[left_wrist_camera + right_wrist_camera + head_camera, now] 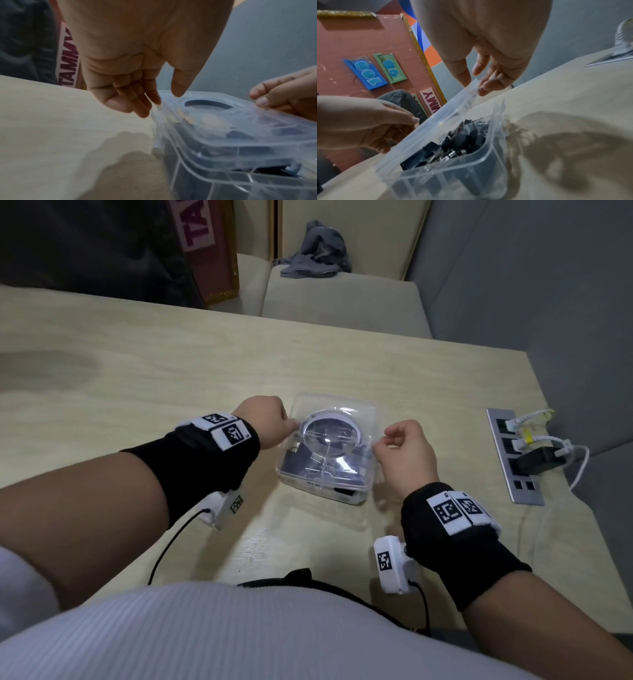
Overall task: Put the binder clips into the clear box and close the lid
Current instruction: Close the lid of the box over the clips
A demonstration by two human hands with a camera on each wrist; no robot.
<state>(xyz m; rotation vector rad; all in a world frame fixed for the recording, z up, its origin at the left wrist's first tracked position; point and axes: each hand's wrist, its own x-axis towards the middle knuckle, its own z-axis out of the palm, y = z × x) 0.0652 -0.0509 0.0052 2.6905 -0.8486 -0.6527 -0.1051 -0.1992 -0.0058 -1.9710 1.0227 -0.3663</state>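
A clear box [325, 484] stands on the wooden table [171, 364] with several black binder clips [462, 139] inside. Its clear lid [334, 426] hovers just over the box, tilted, with a gap on the right side that shows the clips. My left hand [294, 426] pinches the lid's left edge; in the left wrist view the thumb lies over the lid [223, 121] and the fingers [145, 108] curl at its rim. My right hand [378, 441] pinches the raised right edge of the lid [436, 124] between thumb and fingers [488, 88].
A metal socket panel [503, 440] with plugs and white cables is set into the table at the right. Behind the table are a cushioned seat with a grey cloth [315, 251] and a red lettered board [212, 251]. Black wrist-camera cables run near the table's front edge.
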